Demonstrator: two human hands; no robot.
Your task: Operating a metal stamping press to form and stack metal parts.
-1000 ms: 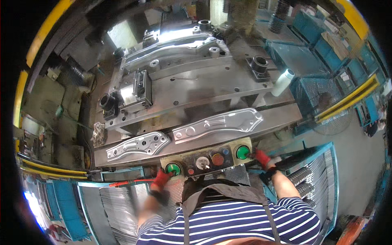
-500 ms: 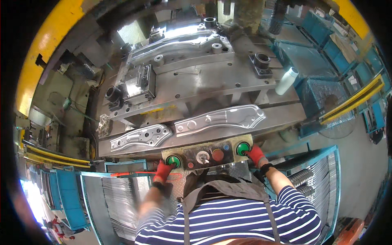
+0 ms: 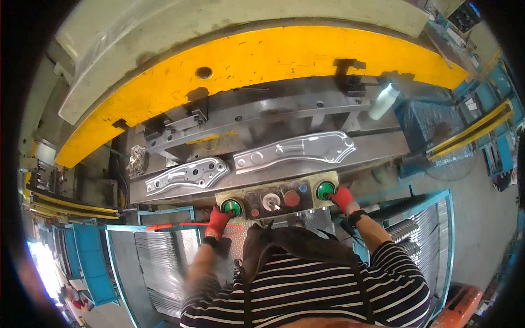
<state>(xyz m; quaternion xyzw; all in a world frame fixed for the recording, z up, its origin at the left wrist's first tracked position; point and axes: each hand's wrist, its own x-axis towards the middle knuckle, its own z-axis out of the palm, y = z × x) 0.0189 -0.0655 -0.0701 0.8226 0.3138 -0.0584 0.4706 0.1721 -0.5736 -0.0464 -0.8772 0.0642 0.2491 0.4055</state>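
My left hand (image 3: pixel 218 221), in a red glove, rests on the left green button (image 3: pixel 231 206) of a control panel (image 3: pixel 273 192). Over at the panel's other end, my red-gloved right hand (image 3: pixel 343 198) touches the right green button (image 3: pixel 325 190). Between them are a grey knob, a red button and smaller buttons. Behind the panel two shiny stamped metal plates lie on the press bed: a smaller plate (image 3: pixel 187 174) at the left and a longer plate (image 3: pixel 298 149) at the right. The yellow press ram (image 3: pixel 262 60) hangs low above them.
Blue bins of stacked metal sheets stand at my left (image 3: pixel 158 257) and right (image 3: pixel 426 229). A white bottle (image 3: pixel 381 100) stands at the back right of the bed. Yellow rails run along both sides. A thin red rod (image 3: pixel 175 225) lies by my left hand.
The yellow ram has come down over the die, covering the upper tooling seen earlier. Both hands stay on the green buttons.
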